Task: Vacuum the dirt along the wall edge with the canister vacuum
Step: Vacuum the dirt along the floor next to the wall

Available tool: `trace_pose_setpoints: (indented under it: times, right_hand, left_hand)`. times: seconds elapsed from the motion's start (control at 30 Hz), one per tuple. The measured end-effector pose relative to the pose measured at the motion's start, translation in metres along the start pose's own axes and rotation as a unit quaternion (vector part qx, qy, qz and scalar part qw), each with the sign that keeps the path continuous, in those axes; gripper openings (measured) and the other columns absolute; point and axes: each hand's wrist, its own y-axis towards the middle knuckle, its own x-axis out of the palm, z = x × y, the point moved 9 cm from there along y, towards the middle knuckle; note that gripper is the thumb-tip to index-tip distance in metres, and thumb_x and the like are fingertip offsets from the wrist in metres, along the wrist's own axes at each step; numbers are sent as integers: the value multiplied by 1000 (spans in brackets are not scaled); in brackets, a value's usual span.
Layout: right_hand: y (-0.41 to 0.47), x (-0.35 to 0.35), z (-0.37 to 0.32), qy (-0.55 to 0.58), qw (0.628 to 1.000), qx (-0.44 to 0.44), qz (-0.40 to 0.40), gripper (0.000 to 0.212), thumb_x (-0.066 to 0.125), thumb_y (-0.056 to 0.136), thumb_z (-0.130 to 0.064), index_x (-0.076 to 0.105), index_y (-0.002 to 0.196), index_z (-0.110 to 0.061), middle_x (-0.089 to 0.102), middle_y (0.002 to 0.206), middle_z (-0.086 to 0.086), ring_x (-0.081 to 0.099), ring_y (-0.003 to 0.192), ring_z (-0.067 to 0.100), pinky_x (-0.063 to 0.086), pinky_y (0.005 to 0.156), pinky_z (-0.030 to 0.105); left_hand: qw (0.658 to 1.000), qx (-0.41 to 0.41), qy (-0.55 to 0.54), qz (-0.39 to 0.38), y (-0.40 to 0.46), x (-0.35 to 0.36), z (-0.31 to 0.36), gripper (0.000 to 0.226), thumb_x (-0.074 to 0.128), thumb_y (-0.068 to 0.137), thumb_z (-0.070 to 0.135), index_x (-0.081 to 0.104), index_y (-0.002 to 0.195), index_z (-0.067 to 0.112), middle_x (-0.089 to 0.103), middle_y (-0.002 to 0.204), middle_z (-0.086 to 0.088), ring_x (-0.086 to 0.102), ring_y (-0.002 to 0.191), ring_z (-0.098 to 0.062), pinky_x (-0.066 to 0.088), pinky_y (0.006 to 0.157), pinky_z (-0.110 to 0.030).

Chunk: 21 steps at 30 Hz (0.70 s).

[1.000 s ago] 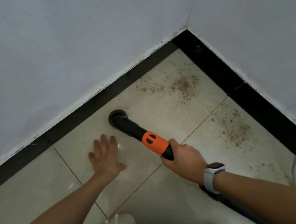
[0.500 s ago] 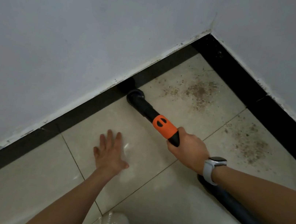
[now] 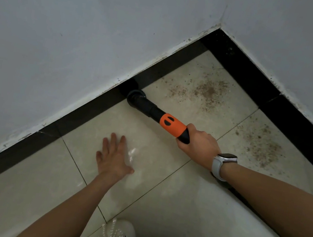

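Orange-collared vacuum nozzle (image 3: 150, 110) gripped in right hand (image 3: 198, 145), tip at black baseboard (image 3: 83, 113). Left hand (image 3: 114, 157) flat on floor tile (image 3: 159, 200), fingers spread, holding nothing. Dirt (image 3: 208, 90) nr corner.

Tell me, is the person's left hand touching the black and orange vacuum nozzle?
Apart. The head view shows the left hand flat on the floor tile, with bare tile plainly visible between its fingers and the vacuum nozzle, which only the right hand grips.

vacuum nozzle (image 3: 143, 104) is black with an orange collar (image 3: 173, 125) that has black oval marks. floor tiles (image 3: 159, 200) glossy beige, brown speckled dirt (image 3: 206, 91), black baseboard (image 3: 83, 113), pale grey wall (image 3: 84, 26), white watch strap (image 3: 217, 167).
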Motion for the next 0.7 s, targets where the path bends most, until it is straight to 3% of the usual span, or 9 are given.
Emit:
trace_pose_setpoints:
  times: [0.23,0.33,0.53,0.7]
  right_hand:
    - [6,-24,40,75,990,106,47,28,56,90,-37,44,97,-12,52,69,1,54,61,26,39,54,31]
    - [9,-38,57,111,979,155,67,28,57,89,-36,45,97,-11,55,72,5,56,65,30,46,60,38]
    - [5,-16,35,130,981,138,29,26,57,89,-37,42,93,-16,53,68,-1,55,60,23,43,56,31]
    - [13,-27,51,167,974,151,24,27,58,89,-35,46,97,-12,59,75,6,61,65,29,53,63,40]
  left_hand:
    - [1000,-5,3,-13,1,2,0,110,71,80,37,-13,149,22,-23,156,-8,-18,143,-32,9,116,-51]
    - [1000,-18,-1,-22,4,5,1,109,70,80,38,-13,149,20,-23,156,-9,-19,143,-33,6,116,-51]
    - [998,-12,-48,26,21,-11,34,109,66,79,51,-12,149,21,-19,156,-8,-14,144,-30,7,115,-53]
    - [1000,14,0,-14,42,-17,70,116,67,77,55,-21,147,24,-27,154,-10,-20,142,-36,6,113,-59]
